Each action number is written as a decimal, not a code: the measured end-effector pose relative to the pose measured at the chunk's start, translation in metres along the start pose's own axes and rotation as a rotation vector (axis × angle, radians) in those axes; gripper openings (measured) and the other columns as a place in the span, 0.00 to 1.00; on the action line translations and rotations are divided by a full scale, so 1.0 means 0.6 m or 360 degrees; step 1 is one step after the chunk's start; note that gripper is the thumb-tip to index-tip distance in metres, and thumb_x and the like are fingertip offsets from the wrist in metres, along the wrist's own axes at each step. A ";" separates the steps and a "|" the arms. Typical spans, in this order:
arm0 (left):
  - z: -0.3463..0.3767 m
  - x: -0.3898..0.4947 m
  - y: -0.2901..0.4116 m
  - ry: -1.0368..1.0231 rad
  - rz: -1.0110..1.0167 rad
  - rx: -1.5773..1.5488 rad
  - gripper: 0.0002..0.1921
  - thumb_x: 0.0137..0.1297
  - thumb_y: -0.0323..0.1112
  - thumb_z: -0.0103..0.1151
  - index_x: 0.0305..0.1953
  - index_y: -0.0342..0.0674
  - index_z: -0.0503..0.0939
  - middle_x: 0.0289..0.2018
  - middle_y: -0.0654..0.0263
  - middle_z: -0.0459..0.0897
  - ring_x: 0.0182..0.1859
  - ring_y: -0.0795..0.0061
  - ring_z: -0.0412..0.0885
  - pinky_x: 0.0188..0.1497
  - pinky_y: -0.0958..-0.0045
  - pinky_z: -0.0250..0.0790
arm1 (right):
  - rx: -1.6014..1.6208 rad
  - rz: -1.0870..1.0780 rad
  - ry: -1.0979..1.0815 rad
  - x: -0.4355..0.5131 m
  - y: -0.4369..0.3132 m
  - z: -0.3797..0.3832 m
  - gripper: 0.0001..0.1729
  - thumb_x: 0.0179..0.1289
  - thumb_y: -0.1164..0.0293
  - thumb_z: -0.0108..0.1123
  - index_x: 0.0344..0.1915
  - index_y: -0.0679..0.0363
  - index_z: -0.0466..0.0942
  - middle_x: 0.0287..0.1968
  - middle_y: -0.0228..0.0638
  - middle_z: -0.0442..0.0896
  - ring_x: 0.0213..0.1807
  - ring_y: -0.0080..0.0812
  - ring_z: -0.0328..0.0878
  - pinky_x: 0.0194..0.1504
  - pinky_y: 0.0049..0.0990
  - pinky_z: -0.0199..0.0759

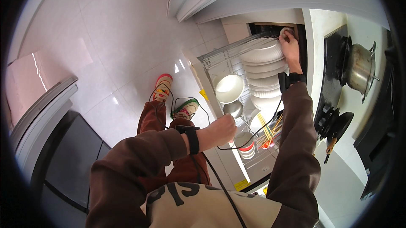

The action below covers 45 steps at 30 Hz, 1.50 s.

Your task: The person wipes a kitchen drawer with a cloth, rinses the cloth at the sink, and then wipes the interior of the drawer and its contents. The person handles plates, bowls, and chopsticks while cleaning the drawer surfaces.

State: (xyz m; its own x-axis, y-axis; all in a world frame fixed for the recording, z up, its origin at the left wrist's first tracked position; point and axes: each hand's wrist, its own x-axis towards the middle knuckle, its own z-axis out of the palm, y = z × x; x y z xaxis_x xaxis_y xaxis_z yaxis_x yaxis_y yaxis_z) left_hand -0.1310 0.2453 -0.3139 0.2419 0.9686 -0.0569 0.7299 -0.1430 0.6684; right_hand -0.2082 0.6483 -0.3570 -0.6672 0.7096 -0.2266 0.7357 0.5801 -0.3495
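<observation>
A pulled-out wire dish drawer [228, 60] lies before me on the right. At its back corner, my right hand [289, 49] pinches a small white object [284, 31], too small to identify. Beside that wrist stands a long row of white plates and bowls [261, 55]. My left hand [220, 132] is curled over the drawer's front side, close to a metal ladle [233, 109]; its fingertips are hidden, so I cannot tell whether it grips anything. A white bowl [229, 88] sits beyond the ladle. Chopsticks [265, 126] and red-banded stacked cups [246, 145] lie nearer me.
On the counter at right stand a steel pot [360, 66] and a dark pan [344, 126] over a black hob [331, 66]. A black cable [219, 172] hangs across my front and over the drawer. Dark cabinet panels [73, 158] stand at left, above a tiled floor [104, 47].
</observation>
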 end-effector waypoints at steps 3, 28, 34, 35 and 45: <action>0.004 0.000 -0.004 -0.0001 0.0014 -0.0105 0.27 0.59 0.58 0.66 0.35 0.35 0.81 0.32 0.64 0.80 0.41 0.65 0.80 0.48 0.66 0.68 | -0.0204 -0.0172 0.0199 -0.001 -0.003 0.006 0.17 0.63 0.65 0.68 0.49 0.60 0.86 0.45 0.50 0.88 0.48 0.50 0.86 0.52 0.39 0.79; -0.026 -0.008 -0.011 0.0001 0.0054 -0.0078 0.26 0.65 0.58 0.62 0.37 0.35 0.81 0.32 0.63 0.82 0.42 0.64 0.81 0.48 0.65 0.71 | -0.0749 -0.0107 0.0392 -0.133 -0.166 0.058 0.34 0.53 0.57 0.72 0.58 0.61 0.79 0.64 0.47 0.73 0.67 0.49 0.69 0.67 0.51 0.58; -0.030 -0.008 -0.014 0.0028 0.0055 -0.0137 0.26 0.65 0.58 0.61 0.37 0.35 0.80 0.33 0.63 0.82 0.43 0.62 0.81 0.49 0.63 0.72 | -0.0987 -0.0183 0.0413 -0.123 -0.153 0.056 0.40 0.58 0.46 0.64 0.64 0.61 0.74 0.78 0.63 0.55 0.79 0.66 0.49 0.78 0.52 0.44; -0.031 -0.007 -0.014 0.0030 0.0062 -0.0158 0.26 0.65 0.58 0.61 0.37 0.35 0.80 0.33 0.62 0.82 0.43 0.62 0.81 0.49 0.63 0.72 | -0.0969 -0.0138 0.0344 -0.117 -0.150 0.058 0.40 0.59 0.46 0.64 0.64 0.60 0.73 0.77 0.65 0.55 0.79 0.68 0.49 0.78 0.53 0.43; -0.027 -0.008 -0.024 0.0075 0.0119 -0.0269 0.25 0.64 0.57 0.62 0.35 0.35 0.80 0.32 0.61 0.81 0.42 0.60 0.81 0.48 0.61 0.72 | -0.1150 -0.0207 -0.0012 -0.122 -0.177 0.071 0.24 0.68 0.58 0.58 0.59 0.61 0.76 0.66 0.62 0.73 0.74 0.65 0.62 0.76 0.52 0.50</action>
State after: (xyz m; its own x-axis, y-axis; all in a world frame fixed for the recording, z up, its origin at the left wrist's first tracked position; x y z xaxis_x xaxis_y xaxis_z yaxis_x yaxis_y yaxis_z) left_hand -0.1531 0.2458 -0.3110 0.2586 0.9655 0.0297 0.5922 -0.1828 0.7848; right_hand -0.2427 0.5178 -0.3422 -0.7533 0.6158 -0.2311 0.5422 0.7803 0.3118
